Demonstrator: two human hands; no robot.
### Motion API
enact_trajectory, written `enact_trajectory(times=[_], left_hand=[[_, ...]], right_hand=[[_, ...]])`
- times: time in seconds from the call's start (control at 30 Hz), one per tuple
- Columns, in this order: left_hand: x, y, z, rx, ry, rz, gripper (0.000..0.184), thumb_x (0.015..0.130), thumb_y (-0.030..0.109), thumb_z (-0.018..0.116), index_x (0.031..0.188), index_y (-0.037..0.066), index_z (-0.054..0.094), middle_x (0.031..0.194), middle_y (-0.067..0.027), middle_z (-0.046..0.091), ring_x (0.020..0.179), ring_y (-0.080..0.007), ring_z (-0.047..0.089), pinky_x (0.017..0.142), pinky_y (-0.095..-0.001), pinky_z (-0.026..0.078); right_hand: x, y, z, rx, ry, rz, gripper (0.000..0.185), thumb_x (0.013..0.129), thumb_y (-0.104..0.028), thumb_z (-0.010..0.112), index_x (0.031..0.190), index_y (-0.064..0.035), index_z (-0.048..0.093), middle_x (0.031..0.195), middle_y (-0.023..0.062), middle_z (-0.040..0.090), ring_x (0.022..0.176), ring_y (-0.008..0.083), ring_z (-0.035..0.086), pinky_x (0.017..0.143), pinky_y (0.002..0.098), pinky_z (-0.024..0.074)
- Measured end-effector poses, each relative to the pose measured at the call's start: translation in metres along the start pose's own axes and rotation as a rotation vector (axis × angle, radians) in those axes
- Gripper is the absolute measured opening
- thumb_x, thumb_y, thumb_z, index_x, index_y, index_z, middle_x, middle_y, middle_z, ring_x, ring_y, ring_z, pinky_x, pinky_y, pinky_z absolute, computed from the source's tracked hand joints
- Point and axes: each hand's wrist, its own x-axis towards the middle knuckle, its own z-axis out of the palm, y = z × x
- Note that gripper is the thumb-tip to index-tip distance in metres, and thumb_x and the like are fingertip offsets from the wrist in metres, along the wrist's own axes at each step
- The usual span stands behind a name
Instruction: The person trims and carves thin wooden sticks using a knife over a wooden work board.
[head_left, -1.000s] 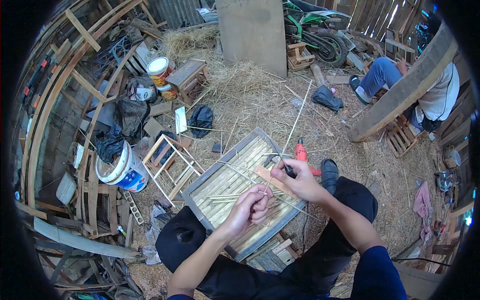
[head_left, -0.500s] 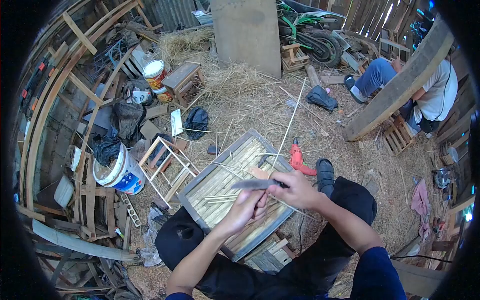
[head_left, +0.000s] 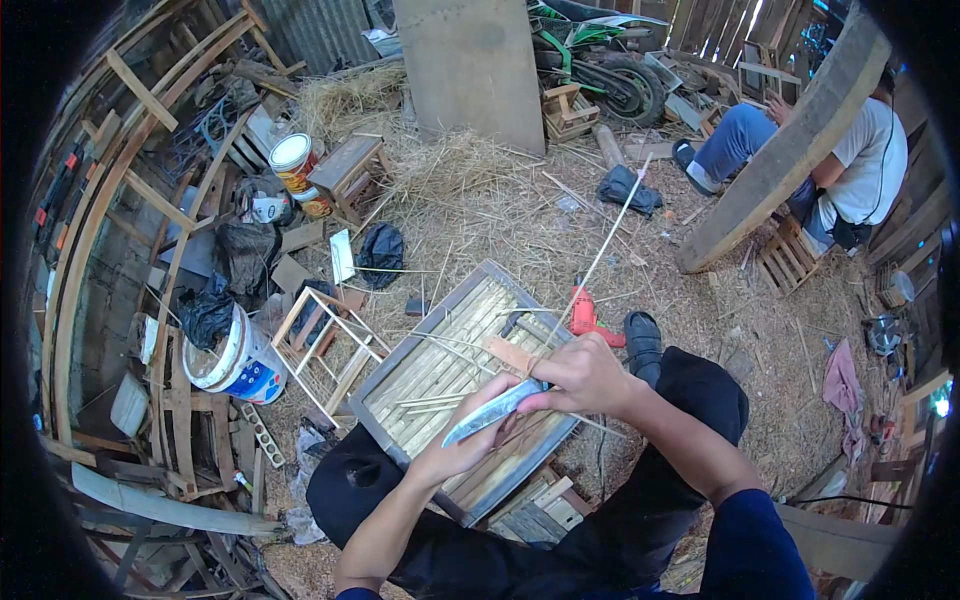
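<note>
My right hand [head_left: 585, 375] is closed around the handle of a knife [head_left: 492, 412], whose broad blade points down and left across my left hand. My left hand [head_left: 455, 445] is closed beneath the blade, its fingers partly covered. From between the hands a long thin bamboo strip [head_left: 615, 225] slants up and away to the right; its near end is hidden. Below them, across my lap, lies a framed slatted panel [head_left: 455, 335]. Loose thin strips [head_left: 428, 404], a hammer [head_left: 520, 318] and a flat tan piece [head_left: 518, 357] are over the panel.
A red power drill [head_left: 588, 315] lies beyond the panel near my sandalled foot [head_left: 643, 345]. Left of it are a small wooden frame [head_left: 335, 350] and a white bucket [head_left: 240, 360]. Another person [head_left: 850, 165] sits at right behind a leaning wooden beam [head_left: 790, 150]. Straw covers the floor.
The knife has turned from nearly level to slanting down left, its broad face now showing. My right hand has tilted with it. The whole view has shifted slightly.
</note>
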Motion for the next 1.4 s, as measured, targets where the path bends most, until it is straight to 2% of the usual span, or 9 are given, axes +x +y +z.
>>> enact_trajectory(times=[0.17,0.27,0.37,0.53,0.73,0.77,0.97,1.27,1.4], left_hand=[[-0.008,0.012,0.004,-0.16,-0.011,-0.072,0.026,0.106,0.031,0.042,0.105,0.007,0.05,0.073,0.0038,0.04,0.061,-0.0055,0.035,0.054,-0.0211,0.032],[-0.017,0.01,0.012,-0.157,-0.052,-0.131,0.025,0.107,0.029,0.039,0.103,0.007,0.049,0.072,0.0036,0.039,0.061,-0.0057,0.036,0.054,-0.0215,0.032],[-0.02,-0.001,0.011,-0.137,-0.021,-0.143,0.025,0.107,0.028,0.038,0.103,0.007,0.049,0.072,0.0036,0.039,0.062,-0.0057,0.036,0.054,-0.0218,0.033],[-0.025,-0.005,-0.003,-0.094,0.118,-0.09,0.027,0.107,0.032,0.04,0.114,0.007,0.05,0.067,0.0063,0.03,0.055,-0.0052,0.027,0.049,-0.0228,0.024],[-0.018,-0.011,-0.006,-0.152,0.212,-0.072,0.025,0.106,0.029,0.045,0.114,0.007,0.052,0.073,0.0044,0.04,0.056,-0.0042,0.033,0.051,-0.0214,0.028],[-0.017,-0.011,-0.005,-0.179,0.239,-0.065,0.023,0.105,0.029,0.046,0.113,0.008,0.052,0.075,0.004,0.042,0.056,-0.004,0.034,0.051,-0.0213,0.028],[-0.015,0.001,-0.006,-0.207,0.266,-0.067,0.013,0.105,0.023,0.047,0.108,0.011,0.05,0.075,0.0037,0.042,0.056,-0.0033,0.033,0.049,-0.0213,0.026],[-0.013,0.002,-0.008,-0.067,0.193,-0.056,0.021,0.105,0.02,0.047,0.12,0.007,0.05,0.074,0.0055,0.041,0.062,-0.003,0.037,0.055,-0.0198,0.032],[-0.011,-0.003,0.0,-0.078,0.187,-0.018,0.022,0.105,0.024,0.047,0.117,0.005,0.051,0.073,0.0054,0.04,0.062,-0.0037,0.037,0.056,-0.0202,0.032]], right_hand=[[0.0,0.01,-0.009,-0.021,0.111,0.025,0.048,0.086,-0.054,0.065,0.069,-0.0101,0.053,0.052,0.0058,0.052,0.045,0.0227,0.057,0.042,0.0366,0.0411],[-0.007,0.04,-0.023,-0.102,0.346,0.355,0.05,0.088,-0.054,0.063,0.069,-0.0094,0.051,0.051,0.007,0.049,0.044,0.0233,0.055,0.042,0.0365,0.04],[-0.011,0.055,-0.042,-0.062,0.48,0.398,0.05,0.09,-0.053,0.061,0.069,-0.0089,0.05,0.051,0.0086,0.048,0.044,0.0247,0.054,0.042,0.0366,0.0393],[-0.007,0.032,-0.016,-0.051,0.205,0.216,0.043,0.088,-0.046,0.067,0.072,-0.0084,0.053,0.053,0.0082,0.05,0.046,0.0258,0.056,0.045,0.0382,0.0417],[0.009,0.007,0.009,0.05,0.039,0.103,0.043,0.083,-0.046,0.071,0.072,-0.0081,0.054,0.052,0.0081,0.049,0.048,0.0279,0.055,0.047,0.0391,0.0407],[0.007,0.009,0.015,0.043,-0.022,0.098,0.047,0.086,-0.052,0.067,0.102,-0.0079,0.067,0.055,0.0085,0.056,0.049,0.0265,0.06,0.046,0.0379,0.0444],[0.016,0.006,0.031,0.07,-0.017,0.067,0.054,0.085,-0.052,0.067,0.117,-0.0075,0.062,0.054,0.0088,0.056,0.047,0.027,0.059,0.043,0.0391,0.0435],[0.015,0.003,0.026,0.121,-0.05,0.051,0.045,0.086,-0.052,0.067,0.077,-0.0089,0.055,0.052,0.0088,0.054,0.047,0.0289,0.058,0.045,0.0398,0.0438],[0.012,0.001,0.031,0.139,0.004,0.015,0.045,0.086,-0.052,0.067,0.074,-0.0097,0.055,0.051,0.0085,0.053,0.046,0.0284,0.058,0.045,0.0393,0.0434]])
